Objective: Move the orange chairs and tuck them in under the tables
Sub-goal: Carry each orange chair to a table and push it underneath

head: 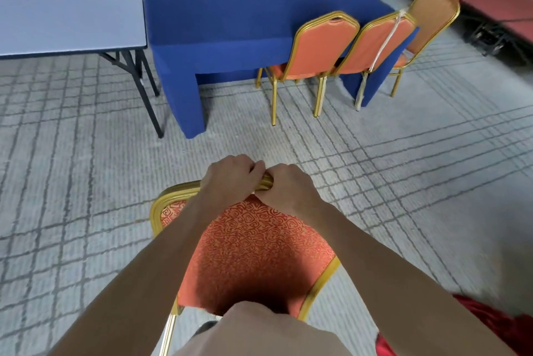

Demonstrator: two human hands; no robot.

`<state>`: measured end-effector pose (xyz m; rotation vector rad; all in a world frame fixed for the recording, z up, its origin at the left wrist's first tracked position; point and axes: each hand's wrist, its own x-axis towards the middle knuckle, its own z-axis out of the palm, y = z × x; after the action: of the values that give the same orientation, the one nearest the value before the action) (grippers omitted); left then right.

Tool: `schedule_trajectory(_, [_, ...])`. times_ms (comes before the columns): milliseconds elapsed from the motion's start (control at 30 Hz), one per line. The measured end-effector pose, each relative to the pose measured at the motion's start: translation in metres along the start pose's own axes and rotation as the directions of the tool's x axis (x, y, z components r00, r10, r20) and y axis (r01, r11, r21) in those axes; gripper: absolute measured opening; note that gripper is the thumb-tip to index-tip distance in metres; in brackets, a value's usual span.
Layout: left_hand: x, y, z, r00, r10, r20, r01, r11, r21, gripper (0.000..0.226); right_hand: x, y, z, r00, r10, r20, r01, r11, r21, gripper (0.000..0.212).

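- My left hand [230, 172] and right hand [288, 185] were curled side by side round the gold top rail of an orange chair [251, 243].
- That chair stood out on the carpet [403, 182], well apart from the blue-draped table [219, 23].
- Two tucked chairs [320, 41] sat at the table's near side.
- My read: this one was not yet tucked in.

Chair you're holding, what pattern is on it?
The chair is orange with red swirly squiggles, clearest in the head view.

Held chair [253, 243] legs cut off at btm
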<state>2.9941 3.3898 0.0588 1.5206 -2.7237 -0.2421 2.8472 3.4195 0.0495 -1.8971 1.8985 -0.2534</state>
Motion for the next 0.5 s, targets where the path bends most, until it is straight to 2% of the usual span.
schedule_trajectory(33, [0.009, -0.003, -0.001, 0.999, -0.042, -0.023, 0.04, 0.997, -0.069, 0.025, 0.008, 0.0, -0.004, 1.0, -0.012, -0.01, 0.012, 1.0, -0.003, 0.031])
schedule_trajectory(100, [0.029, -0.011, -0.013, 0.989, -0.144, -0.034, 0.131, 0.958, -0.254, 0.041, 0.025, -0.003, -0.017, 0.998, -0.052, -0.031, 0.051, 0.999, -0.016, 0.028])
schedule_trajectory(167, [0.049, -0.019, -0.026, 0.975, -0.194, -0.106, 0.147, 0.927, -0.346, 0.053, 0.044, -0.007, -0.034, 0.991, -0.119, -0.055, 0.115, 0.991, -0.068, 0.029])
schedule_trajectory(333, [0.097, -0.027, -0.041, 0.932, -0.19, -0.307, 0.092, 0.948, -0.305, 0.059, 0.098, 0.007, -0.066, 0.931, -0.329, -0.157, 0.293, 0.933, -0.211, 0.034])
schedule_trajectory(433, [0.14, -0.026, -0.022, 0.937, -0.201, -0.286, 0.124, 0.956, -0.265, 0.057, 0.14, 0.042, -0.059, 0.901, -0.382, -0.207, 0.331, 0.912, -0.243, 0.04])
schedule_trajectory(500, [0.165, -0.026, 0.004, 0.945, -0.203, -0.257, 0.144, 0.963, -0.229, 0.055, 0.163, 0.064, -0.046, 0.877, -0.405, -0.26, 0.345, 0.906, -0.247, 0.036])
